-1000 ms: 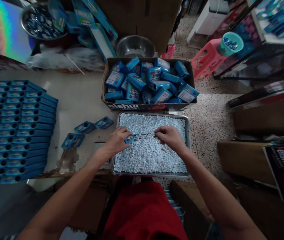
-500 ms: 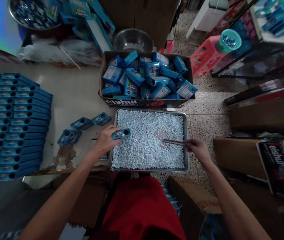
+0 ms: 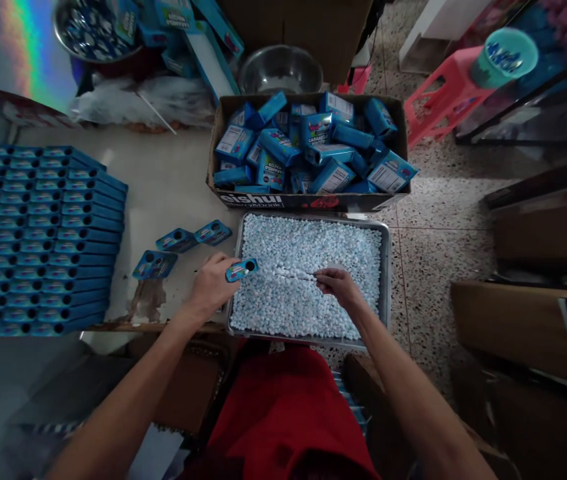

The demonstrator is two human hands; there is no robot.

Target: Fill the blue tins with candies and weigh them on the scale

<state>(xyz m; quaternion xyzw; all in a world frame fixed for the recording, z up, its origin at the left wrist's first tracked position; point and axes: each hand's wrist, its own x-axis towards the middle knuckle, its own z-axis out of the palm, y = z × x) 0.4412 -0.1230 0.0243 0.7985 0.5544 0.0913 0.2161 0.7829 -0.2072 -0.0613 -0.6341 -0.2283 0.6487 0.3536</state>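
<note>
My left hand (image 3: 213,283) grips a small blue candy box (image 3: 241,269) over the left edge of a metal tray (image 3: 386,280). The box has a dark round hole in its upper face, with a pale piece beside it. Small white and pale blue candies (image 3: 283,310) spread across the tray. Over its middle, my right hand (image 3: 334,283) pinches the handle of a thin spoon (image 3: 308,275) that points left toward the box. Candies lie along the spoon and hide most of its shape. Left of the tray, several more blue boxes (image 3: 176,241) rest on the table.
Filled blue boxes crowd a carton (image 3: 313,202) behind the tray. Rows of stacked blue boxes (image 3: 38,240) cover the table's left side. A steel bowl (image 3: 280,70) stands behind the carton. On the right, a pink stool (image 3: 438,93) carries a turquoise tub (image 3: 506,59).
My right hand has moved left with the spoon, from the tray's right rim to its middle, and candies now lie on it. The left hand still holds the box. The view has shifted slightly.
</note>
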